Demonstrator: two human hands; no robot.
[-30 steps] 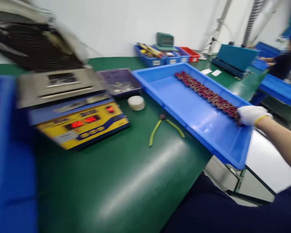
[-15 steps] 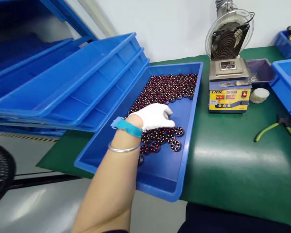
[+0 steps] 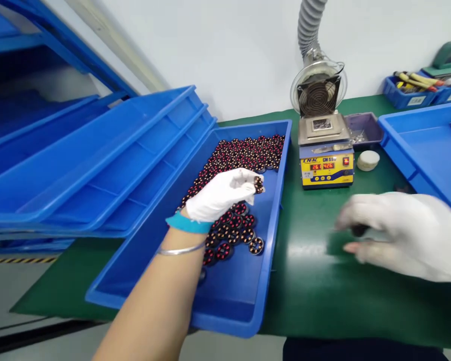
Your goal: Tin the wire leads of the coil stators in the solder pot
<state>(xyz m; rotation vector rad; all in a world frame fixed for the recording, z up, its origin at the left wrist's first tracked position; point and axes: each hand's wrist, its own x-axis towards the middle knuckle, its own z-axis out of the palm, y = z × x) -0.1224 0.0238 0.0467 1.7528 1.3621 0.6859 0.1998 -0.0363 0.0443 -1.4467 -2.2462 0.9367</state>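
My left hand (image 3: 225, 193), in a white glove with bare fingertips, pinches a small round coil part (image 3: 259, 184) above the blue tray. The part is dark, with a ring of copper-coloured spots. Below and behind it, many similar round parts (image 3: 255, 153), dotted red or copper, cover the far end of the tray (image 3: 244, 296); a looser group lies nearer me. Over the green table at right hovers my right hand (image 3: 402, 235), also gloved and smeared by motion. A dark spot shows between its thumb and fingers; whether it holds this is unclear.
Behind stands a soldering pot (image 3: 326, 168) with a lit display, under a fan and a grey hose (image 3: 311, 25). A round white pad (image 3: 368, 160) sits beside it. More blue trays stack at left (image 3: 143, 145); another tray (image 3: 424, 145) stands at right.
My left hand has risen from among the parts, now with one between its fingertips. My right hand has come into view from the right. The view has shifted right.
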